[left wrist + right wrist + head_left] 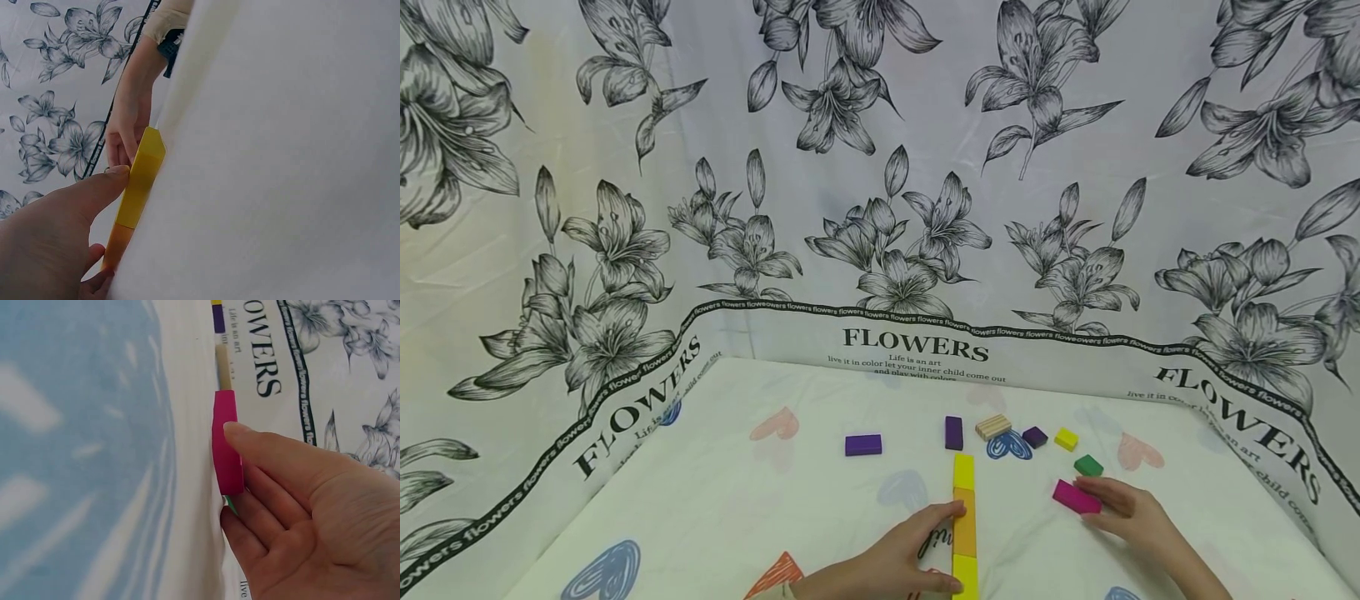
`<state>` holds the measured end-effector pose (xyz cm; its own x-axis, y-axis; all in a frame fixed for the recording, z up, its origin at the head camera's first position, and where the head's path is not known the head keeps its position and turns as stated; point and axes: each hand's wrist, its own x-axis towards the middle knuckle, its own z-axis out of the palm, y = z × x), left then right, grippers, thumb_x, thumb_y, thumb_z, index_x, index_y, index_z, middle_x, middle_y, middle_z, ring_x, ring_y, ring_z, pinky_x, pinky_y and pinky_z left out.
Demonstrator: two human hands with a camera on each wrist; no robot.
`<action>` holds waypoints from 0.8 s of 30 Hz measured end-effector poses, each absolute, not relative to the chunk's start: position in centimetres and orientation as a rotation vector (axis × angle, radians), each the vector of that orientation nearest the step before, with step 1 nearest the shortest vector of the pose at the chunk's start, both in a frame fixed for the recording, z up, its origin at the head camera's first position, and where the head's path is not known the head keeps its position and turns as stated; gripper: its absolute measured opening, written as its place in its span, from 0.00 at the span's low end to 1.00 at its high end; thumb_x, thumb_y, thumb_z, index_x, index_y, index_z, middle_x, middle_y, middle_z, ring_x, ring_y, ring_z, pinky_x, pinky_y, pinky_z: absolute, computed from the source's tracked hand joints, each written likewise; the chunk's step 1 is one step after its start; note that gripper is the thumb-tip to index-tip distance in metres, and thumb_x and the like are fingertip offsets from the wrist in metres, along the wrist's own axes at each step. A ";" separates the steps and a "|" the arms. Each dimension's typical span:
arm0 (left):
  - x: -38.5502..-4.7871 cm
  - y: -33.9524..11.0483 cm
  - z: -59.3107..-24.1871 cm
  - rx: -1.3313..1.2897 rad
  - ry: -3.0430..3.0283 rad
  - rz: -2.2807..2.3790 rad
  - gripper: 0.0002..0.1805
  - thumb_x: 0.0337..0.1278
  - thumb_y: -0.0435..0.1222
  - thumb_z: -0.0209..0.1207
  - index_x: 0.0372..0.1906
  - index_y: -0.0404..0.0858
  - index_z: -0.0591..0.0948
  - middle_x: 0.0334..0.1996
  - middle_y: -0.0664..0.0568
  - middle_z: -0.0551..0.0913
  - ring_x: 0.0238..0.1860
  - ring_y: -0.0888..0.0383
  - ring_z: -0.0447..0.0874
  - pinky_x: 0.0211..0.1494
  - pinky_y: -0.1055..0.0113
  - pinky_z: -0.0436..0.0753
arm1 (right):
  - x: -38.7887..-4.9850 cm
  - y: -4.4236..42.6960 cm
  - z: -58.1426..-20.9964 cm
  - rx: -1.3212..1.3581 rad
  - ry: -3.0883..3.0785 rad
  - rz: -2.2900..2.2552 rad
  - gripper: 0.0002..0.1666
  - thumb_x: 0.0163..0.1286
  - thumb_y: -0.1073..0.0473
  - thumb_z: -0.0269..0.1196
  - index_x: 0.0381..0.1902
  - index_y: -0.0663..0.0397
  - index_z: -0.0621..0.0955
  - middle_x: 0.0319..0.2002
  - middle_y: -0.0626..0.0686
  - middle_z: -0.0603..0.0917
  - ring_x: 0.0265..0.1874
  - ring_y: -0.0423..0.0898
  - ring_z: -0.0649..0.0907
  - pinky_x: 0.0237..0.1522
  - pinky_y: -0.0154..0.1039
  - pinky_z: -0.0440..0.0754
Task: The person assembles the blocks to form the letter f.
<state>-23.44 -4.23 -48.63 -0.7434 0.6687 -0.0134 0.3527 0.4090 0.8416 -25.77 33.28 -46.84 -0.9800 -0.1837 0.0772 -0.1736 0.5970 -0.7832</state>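
Note:
A straight row of blocks runs toward me in the head view: a far yellow block (964,472), an orange block (965,522) and a near yellow block (966,575). My left hand (895,546) lies at the row's left side. Its thumb touches the near yellow block (140,187), and its fingers touch the orange block (117,245). To the right, my right hand (1123,512) pinches a magenta block (1076,497), its thumb on one face (227,459). A green block (1087,465) lies just beyond that hand.
Two purple blocks (862,445) lie beyond the row. Farther right are natural wood blocks (994,427), a dark purple block (1035,437) and a small yellow block (1066,439). A flower-printed curtain (880,250) stands behind the heart-patterned white cloth (700,483).

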 end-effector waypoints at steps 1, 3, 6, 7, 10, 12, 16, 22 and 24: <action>-23.4 -4.3 -48.7 0.882 2.321 1.263 0.44 0.53 0.53 0.67 0.73 0.61 0.58 0.71 0.69 0.63 0.71 0.67 0.62 0.76 0.57 0.66 | -25.8 33.3 -46.9 -0.327 2.801 -1.387 0.34 0.57 0.59 0.72 0.60 0.68 0.76 0.57 0.58 0.84 0.48 0.13 0.73 0.48 0.15 0.75; -23.4 -4.3 -48.8 0.891 2.324 1.262 0.44 0.53 0.53 0.67 0.73 0.61 0.58 0.72 0.69 0.63 0.71 0.67 0.62 0.76 0.58 0.66 | -25.7 33.4 -47.0 -0.353 2.804 -1.421 0.33 0.57 0.60 0.72 0.59 0.68 0.77 0.54 0.46 0.86 0.48 0.13 0.73 0.47 0.13 0.74; -23.4 -4.3 -48.8 0.898 2.321 1.265 0.44 0.53 0.53 0.67 0.73 0.61 0.57 0.72 0.68 0.63 0.71 0.67 0.62 0.76 0.58 0.66 | -25.8 33.5 -47.2 -0.369 2.793 -1.446 0.32 0.57 0.61 0.71 0.58 0.69 0.77 0.50 0.35 0.85 0.48 0.12 0.73 0.47 0.12 0.73; -23.4 -4.3 -48.8 0.899 2.322 1.265 0.44 0.53 0.53 0.67 0.73 0.61 0.57 0.72 0.68 0.63 0.71 0.67 0.62 0.76 0.58 0.66 | -25.8 33.6 -47.3 -0.370 2.801 -1.443 0.32 0.57 0.61 0.71 0.57 0.70 0.77 0.50 0.38 0.86 0.48 0.13 0.73 0.47 0.12 0.74; -23.4 -4.2 -48.7 0.895 2.318 1.268 0.44 0.53 0.52 0.67 0.73 0.61 0.58 0.71 0.69 0.64 0.71 0.68 0.62 0.76 0.59 0.66 | -25.8 33.6 -47.3 -0.327 2.788 -1.410 0.32 0.58 0.60 0.71 0.58 0.70 0.77 0.54 0.54 0.85 0.47 0.13 0.73 0.47 0.14 0.75; -23.4 -4.2 -48.6 0.900 2.322 1.264 0.44 0.53 0.52 0.67 0.73 0.60 0.58 0.71 0.69 0.64 0.71 0.68 0.62 0.76 0.59 0.66 | -25.8 33.7 -47.2 -0.264 2.781 -1.367 0.33 0.58 0.59 0.71 0.59 0.68 0.76 0.57 0.62 0.82 0.47 0.14 0.74 0.47 0.16 0.77; -23.3 -4.2 -48.6 0.923 2.328 1.256 0.44 0.54 0.53 0.66 0.74 0.58 0.58 0.72 0.67 0.64 0.72 0.67 0.62 0.76 0.60 0.66 | -25.8 33.6 -47.0 -0.173 2.763 -1.318 0.33 0.60 0.59 0.70 0.62 0.65 0.76 0.60 0.64 0.80 0.47 0.16 0.75 0.48 0.21 0.81; -23.3 -4.2 -48.5 0.906 2.330 1.259 0.44 0.53 0.52 0.67 0.74 0.59 0.58 0.72 0.68 0.64 0.71 0.67 0.62 0.76 0.60 0.66 | -25.6 33.4 -46.7 -0.181 2.782 -1.330 0.31 0.60 0.60 0.70 0.60 0.66 0.76 0.59 0.64 0.81 0.47 0.17 0.76 0.48 0.20 0.80; -23.3 -4.2 -48.5 0.896 2.326 1.264 0.44 0.53 0.52 0.67 0.73 0.59 0.58 0.71 0.68 0.64 0.71 0.67 0.63 0.76 0.59 0.66 | -25.7 33.4 -46.6 -0.181 2.785 -1.333 0.31 0.60 0.61 0.70 0.60 0.66 0.76 0.59 0.64 0.81 0.47 0.17 0.76 0.48 0.19 0.79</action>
